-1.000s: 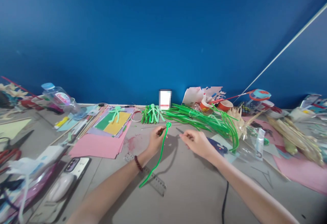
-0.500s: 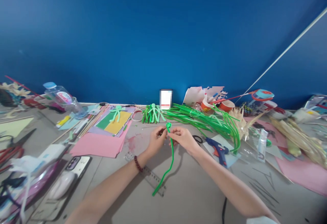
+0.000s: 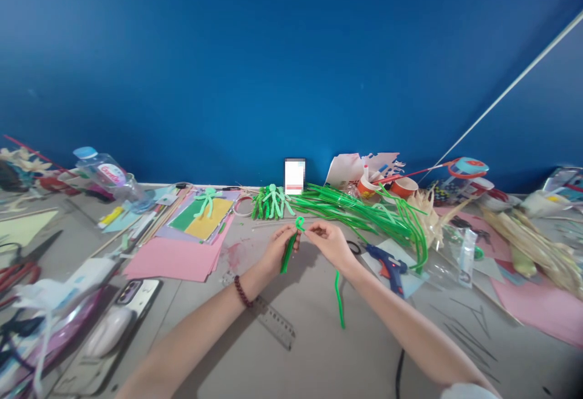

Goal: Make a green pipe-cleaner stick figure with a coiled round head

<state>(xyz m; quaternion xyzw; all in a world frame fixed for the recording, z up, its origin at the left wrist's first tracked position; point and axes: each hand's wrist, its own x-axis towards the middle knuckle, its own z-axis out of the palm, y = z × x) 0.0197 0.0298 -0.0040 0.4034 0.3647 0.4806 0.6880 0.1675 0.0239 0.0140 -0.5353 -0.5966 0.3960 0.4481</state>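
Observation:
A green pipe cleaner (image 3: pixel 288 257) with a small loop at its top is pinched in my left hand (image 3: pixel 277 249), and part of it points down below the fingers. Just right of the loop, my right hand (image 3: pixel 331 245) has its thumb and fingertips closed on the same pipe cleaner. A long green tail (image 3: pixel 339 302) hangs below the right wrist; the stretch between it and the fingers is hidden. Beneath the left forearm lies a clear ruler (image 3: pixel 276 320). Behind both hands are small bent green figures (image 3: pixel 273 200) and a pile of green pipe cleaners (image 3: pixel 355 208).
Pink paper (image 3: pixel 170 258) and a phone (image 3: pixel 139 296) lie on the left, near a plastic bottle (image 3: pixel 107 171). To the right are a blue glue gun (image 3: pixel 387 265), black-handled scissors (image 3: pixel 354 247), paper cups (image 3: pixel 404 188) and dried husks (image 3: pixel 537 235). A blue wall (image 3: pixel 291 83) rises behind the table.
The pipe cleaner's long tail has swung from between my hands to the right, below my right wrist. A doubled green part now shows under my left fingers. My right hand has shifted slightly away from the loop.

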